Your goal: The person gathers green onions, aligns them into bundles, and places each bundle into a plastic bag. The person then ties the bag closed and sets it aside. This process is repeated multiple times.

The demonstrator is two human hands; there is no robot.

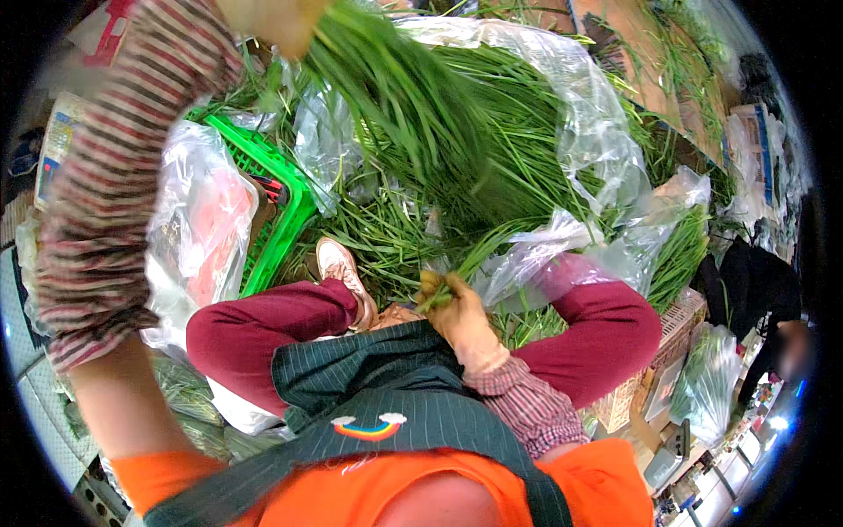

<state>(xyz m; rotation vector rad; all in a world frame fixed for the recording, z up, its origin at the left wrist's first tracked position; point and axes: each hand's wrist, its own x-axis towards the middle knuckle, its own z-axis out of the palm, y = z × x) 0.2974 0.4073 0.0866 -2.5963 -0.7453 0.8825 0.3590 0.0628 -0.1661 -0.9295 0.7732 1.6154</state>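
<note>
My left hand [283,26], blurred at the top edge and wearing a pale glove, grips a large bunch of long green leaves [402,99] that look like garlic chives. Its sleeve guard is striped. The leaf tips hang toward the centre over a big heap of the same greens [514,118], which lies in a clear plastic sheet [560,72]. Close to my lap, my gloved right hand [461,316] pinches a few chive leaves [484,257]. Beside that hand is crumpled clear plastic [540,247] near my right knee.
A bright green plastic crate [299,204] stands at left, with a clear bag [191,217] over something reddish. Loose leaves [375,230] cover the floor by my shoe [337,257]. Right are a woven basket [678,316], bagged greens [708,375] and another person [757,277] in dark clothes.
</note>
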